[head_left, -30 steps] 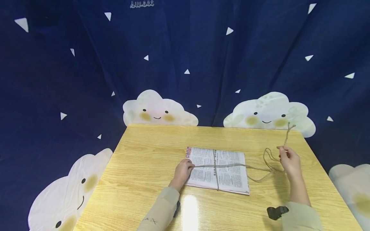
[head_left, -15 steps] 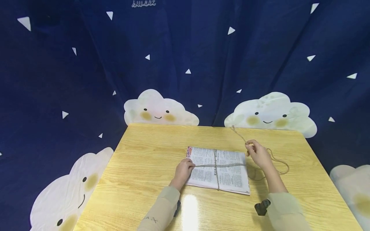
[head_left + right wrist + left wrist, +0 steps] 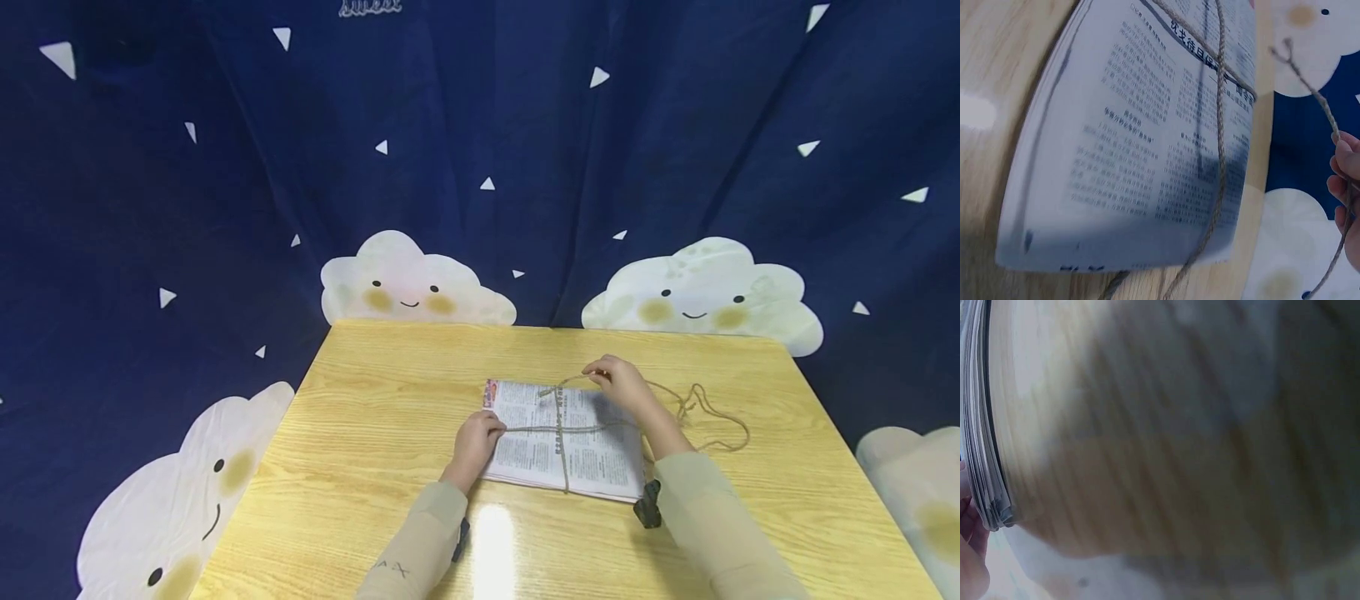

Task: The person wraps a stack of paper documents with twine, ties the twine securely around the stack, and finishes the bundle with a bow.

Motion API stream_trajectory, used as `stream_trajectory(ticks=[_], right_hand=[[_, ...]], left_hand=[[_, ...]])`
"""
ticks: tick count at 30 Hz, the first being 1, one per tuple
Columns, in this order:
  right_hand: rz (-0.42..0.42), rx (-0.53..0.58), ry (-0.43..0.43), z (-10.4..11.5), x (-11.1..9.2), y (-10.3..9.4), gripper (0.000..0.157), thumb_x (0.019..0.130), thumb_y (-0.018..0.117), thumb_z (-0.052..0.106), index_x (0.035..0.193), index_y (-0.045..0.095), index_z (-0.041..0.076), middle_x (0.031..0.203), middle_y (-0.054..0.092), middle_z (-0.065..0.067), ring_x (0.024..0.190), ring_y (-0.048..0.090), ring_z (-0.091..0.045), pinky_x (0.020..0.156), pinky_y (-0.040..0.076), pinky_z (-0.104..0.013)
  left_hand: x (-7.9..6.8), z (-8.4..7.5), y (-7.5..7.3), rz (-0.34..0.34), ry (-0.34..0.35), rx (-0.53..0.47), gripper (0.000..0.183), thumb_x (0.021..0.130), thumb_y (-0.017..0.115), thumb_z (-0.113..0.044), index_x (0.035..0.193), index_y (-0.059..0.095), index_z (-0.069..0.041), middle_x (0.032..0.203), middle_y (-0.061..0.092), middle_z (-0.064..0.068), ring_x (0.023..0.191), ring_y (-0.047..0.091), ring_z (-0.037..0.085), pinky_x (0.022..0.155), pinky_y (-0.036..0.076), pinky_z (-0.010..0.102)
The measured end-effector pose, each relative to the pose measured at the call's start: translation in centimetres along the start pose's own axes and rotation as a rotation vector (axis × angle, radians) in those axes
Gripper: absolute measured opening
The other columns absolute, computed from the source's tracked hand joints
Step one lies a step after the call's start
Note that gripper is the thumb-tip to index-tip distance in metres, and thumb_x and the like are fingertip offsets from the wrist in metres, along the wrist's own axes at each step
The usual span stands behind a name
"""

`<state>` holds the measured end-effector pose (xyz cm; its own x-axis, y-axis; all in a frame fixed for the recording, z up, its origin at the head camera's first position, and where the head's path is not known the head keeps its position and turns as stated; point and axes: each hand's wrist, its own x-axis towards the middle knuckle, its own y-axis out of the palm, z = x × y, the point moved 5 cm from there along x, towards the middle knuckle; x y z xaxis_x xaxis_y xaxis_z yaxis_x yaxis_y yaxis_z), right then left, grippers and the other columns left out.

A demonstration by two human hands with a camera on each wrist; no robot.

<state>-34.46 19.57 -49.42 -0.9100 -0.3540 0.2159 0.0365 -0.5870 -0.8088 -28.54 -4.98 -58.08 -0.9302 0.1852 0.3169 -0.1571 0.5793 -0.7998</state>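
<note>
On the wood-grain tabletop (image 3: 405,358), one newspaper stack (image 3: 528,458) is lying flat, and I am seeing its long axis running left to right, the right end slanting slightly towards the person. Its one coloured corner is pointing far left. Jute twine (image 3: 1221,125) is crossing it: I am counting two strands lying lengthwise side by side and one strand running over the middle from far edge to near edge. At the stack's left edge, the person's left hand (image 3: 475,442) is curling its fingers closed, pinching the twine where it is meeting that edge. Above the stack's far right part, the right hand (image 3: 618,383) is pinching twine between thumb and fingers, with hardly any gap showing. One forked, frayed end (image 3: 1302,76) is sticking out past those fingers, slanting left over the stack's far part. Right of the stack, slack twine is looping on the tabletop. Two black devices (image 3: 648,505) are showing near the stack's near side, one by each wrist. Beyond the stack, a navy curtain (image 3: 480,125) is hanging, bearing four printed clouds (image 3: 412,279), two directly behind and one to either side.
</note>
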Motion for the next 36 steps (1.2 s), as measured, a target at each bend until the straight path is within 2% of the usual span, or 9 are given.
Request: stream_trajectory(ticks=[5,8,12,20,27,30,36], right_hand=[[0.030,-0.080,-0.025,0.1,1.3,1.3,0.009,0.086,0.060,0.003,0.090,0.069,0.004,0.083,0.062,-0.006,0.075,0.059,-0.022,0.070,0.049,-0.041],[0.022,-0.152,-0.050,0.3,1.9,1.9,0.008,0.085,0.062,0.006,0.088,0.070,0.007,0.080,0.061,-0.004,0.076,0.058,-0.022,0.076,0.043,-0.044],[0.008,-0.205,-0.080,0.9,2.4,2.4,0.009,0.085,0.062,0.006,0.087,0.070,0.008,0.080,0.059,-0.003,0.078,0.056,-0.022,0.073,0.034,-0.044],[0.026,-0.350,-0.178,2.2,3.4,3.4,0.019,0.079,0.063,-0.007,0.085,0.069,0.010,0.082,0.055,-0.002,0.085,0.055,-0.024,0.083,0.035,-0.047],[0.084,-0.413,-0.301,2.8,3.2,5.6,0.013,0.078,0.066,-0.001,0.084,0.069,0.010,0.078,0.050,0.000,0.076,0.048,-0.019,0.081,0.037,-0.042],[0.064,-0.420,-0.337,3.0,3.0,6.1,0.015,0.079,0.064,-0.002,0.086,0.069,0.009,0.079,0.050,-0.001,0.074,0.045,-0.018,0.080,0.037,-0.040],[0.000,-0.475,-0.376,3.4,3.0,6.3,0.022,0.078,0.064,-0.005,0.094,0.068,0.009,0.087,0.052,-0.002,0.079,0.048,-0.018,0.085,0.038,-0.039]], left_hand=[[0.1,0.0,0.2,0.022,-0.011,0.002,0.005,0.078,0.070,-0.009,0.082,0.073,-0.011,0.087,0.065,0.000,0.085,0.060,0.017,0.078,0.051,0.028],[0.2,0.2,0.3,0.031,-0.029,0.003,0.006,0.079,0.069,-0.010,0.082,0.073,-0.012,0.088,0.065,-0.001,0.087,0.060,0.016,0.079,0.051,0.028],[0.1,0.2,0.2,0.028,-0.031,-0.003,0.006,0.078,0.069,-0.011,0.082,0.073,-0.012,0.088,0.065,0.000,0.087,0.060,0.017,0.080,0.050,0.028],[0.1,0.3,0.2,0.014,-0.019,-0.027,0.005,0.078,0.070,-0.011,0.081,0.074,-0.012,0.087,0.065,-0.001,0.084,0.061,0.016,0.078,0.050,0.028],[0.2,0.5,0.6,0.033,-0.040,-0.024,0.005,0.078,0.069,-0.010,0.081,0.073,-0.012,0.087,0.065,-0.001,0.085,0.061,0.016,0.078,0.050,0.028],[0.2,0.6,0.5,0.033,-0.045,-0.026,0.005,0.078,0.070,-0.010,0.081,0.073,-0.012,0.087,0.065,-0.001,0.085,0.061,0.016,0.078,0.050,0.028],[0.3,0.6,0.4,0.020,-0.023,-0.035,0.005,0.077,0.070,-0.011,0.080,0.074,-0.012,0.086,0.066,-0.002,0.084,0.061,0.015,0.078,0.050,0.028]])
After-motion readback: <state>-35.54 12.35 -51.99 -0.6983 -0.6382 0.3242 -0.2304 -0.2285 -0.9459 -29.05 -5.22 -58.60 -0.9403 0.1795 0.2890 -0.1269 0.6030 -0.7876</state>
